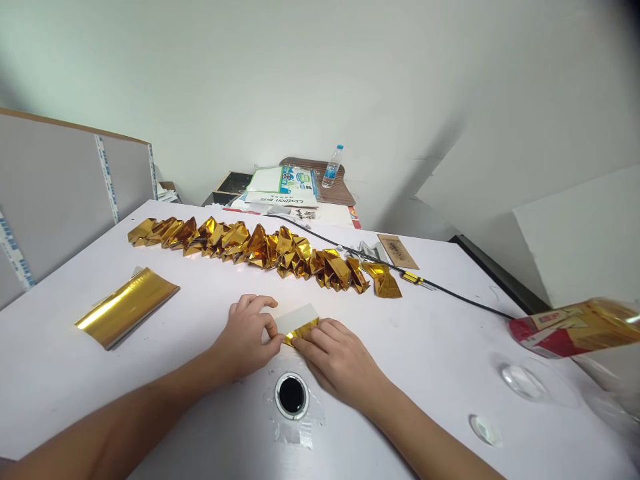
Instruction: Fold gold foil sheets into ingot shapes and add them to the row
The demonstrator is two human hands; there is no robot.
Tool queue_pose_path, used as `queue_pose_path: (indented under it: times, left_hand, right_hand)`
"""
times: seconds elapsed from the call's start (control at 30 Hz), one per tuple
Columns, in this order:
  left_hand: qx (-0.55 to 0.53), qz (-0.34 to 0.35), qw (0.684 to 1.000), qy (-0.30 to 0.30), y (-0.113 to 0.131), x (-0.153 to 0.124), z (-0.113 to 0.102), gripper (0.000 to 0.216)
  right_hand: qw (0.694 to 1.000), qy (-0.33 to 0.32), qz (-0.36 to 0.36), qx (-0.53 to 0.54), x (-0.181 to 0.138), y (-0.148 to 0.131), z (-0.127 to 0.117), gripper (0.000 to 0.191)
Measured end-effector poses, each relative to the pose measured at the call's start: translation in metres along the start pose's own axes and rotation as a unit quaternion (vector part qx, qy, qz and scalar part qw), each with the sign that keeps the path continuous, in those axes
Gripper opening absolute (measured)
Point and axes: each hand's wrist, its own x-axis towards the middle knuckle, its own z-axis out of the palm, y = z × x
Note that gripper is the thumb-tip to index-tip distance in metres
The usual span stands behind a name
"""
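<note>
A sheet of gold foil paper (301,314) lies on the white table, pale side up, with its near edge folded over to show gold. My left hand (250,333) pinches the left end of that fold between thumb and index finger. Over the right end, the fingers of my right hand (342,360) are bent together and press on the gold strip; its thumb is mostly hidden. Just below both hands sits a round dish with a black centre (291,396), with clear tape around it on the table.
A long row of folded gold paper pieces (257,247) stretches across the table's far side. Left lies a stack of gold foil sheets (129,307). A black cable (345,248) crosses behind. At right are a red-and-yellow packet (575,328) and a tape roll (523,382). A water bottle (333,168) stands beyond.
</note>
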Motion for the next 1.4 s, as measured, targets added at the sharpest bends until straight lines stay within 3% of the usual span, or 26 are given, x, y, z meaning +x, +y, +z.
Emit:
queue_pose_path:
  times: [0.13,0.2,0.3,0.37,0.9,1.17,1.27,1.4]
  left_hand:
    - [0.023,0.032,0.999,0.030,-0.002,-0.003,0.000,0.010]
    - [0.039,0.100,0.993,0.041,-0.001,-0.007,-0.004,0.003]
    - [0.074,0.223,0.972,0.018,0.007,-0.016,-0.010,0.014]
    - [0.104,0.256,0.961,-0.001,0.012,-0.021,-0.012,0.015]
    - [0.130,0.241,0.962,-0.017,0.011,-0.021,-0.012,0.014]
    - [0.139,0.273,0.952,0.001,0.009,-0.020,-0.010,0.010]
    - [0.144,0.292,0.945,0.011,0.008,-0.018,-0.009,0.018]
    - [0.156,0.282,0.947,0.001,0.006,-0.018,-0.009,0.017]
  right_hand:
    - [1.000,-0.006,-0.001,-0.003,0.000,0.000,0.001,0.021]
    - [1.000,-0.011,0.006,-0.005,0.000,0.000,0.001,0.021]
    - [1.000,-0.012,0.012,-0.008,0.001,-0.001,0.002,0.023]
    - [1.000,-0.011,0.008,-0.013,0.001,-0.001,0.003,0.023]
    - [1.000,-0.003,-0.004,-0.029,0.000,0.000,0.004,0.025]
    - [0.999,-0.014,-0.013,-0.029,0.000,0.001,0.003,0.026]
    - [0.999,-0.020,-0.035,-0.035,-0.001,0.002,0.001,0.026]
    - [0.999,-0.020,-0.032,-0.031,0.000,0.000,-0.001,0.027]
